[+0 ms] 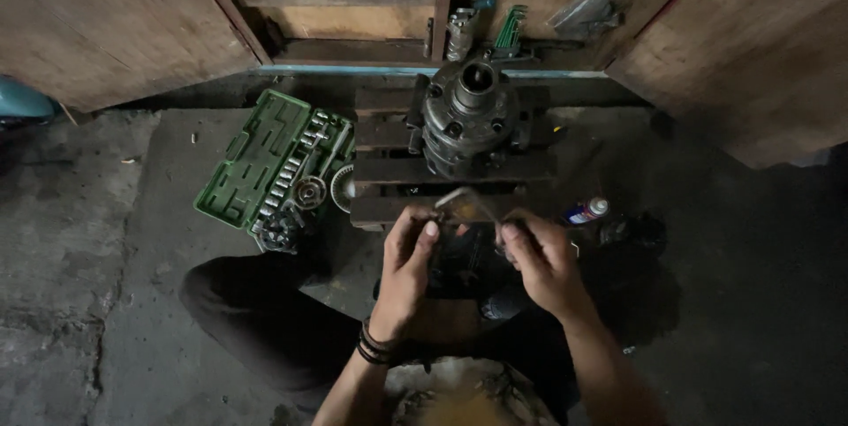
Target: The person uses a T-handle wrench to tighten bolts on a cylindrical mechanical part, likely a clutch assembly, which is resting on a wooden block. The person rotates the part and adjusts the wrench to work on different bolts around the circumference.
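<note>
**Two hands on one small bent metal piece**

Two hands meet just below the slatted dark wooden pallet (389,172). The left hand (408,254) pinches, fingers narrow, the near end of a thin, dull-grey bent metal piece (464,201); the right hand (539,258) curls around its other end. It looks stiff, light and possibly greasy, best gripped at both ends. Left of the pallet lies an open green plastic socket case (256,157); on the pallet sits a round grey metal engine part (466,117).

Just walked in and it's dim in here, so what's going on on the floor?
A person sits on the floor with both hands raised. The left hand and right hand together hold a small bent metal piece. Ahead, a round metal housing rests on a wooden pallet. An open green socket set lies to its left.
</note>
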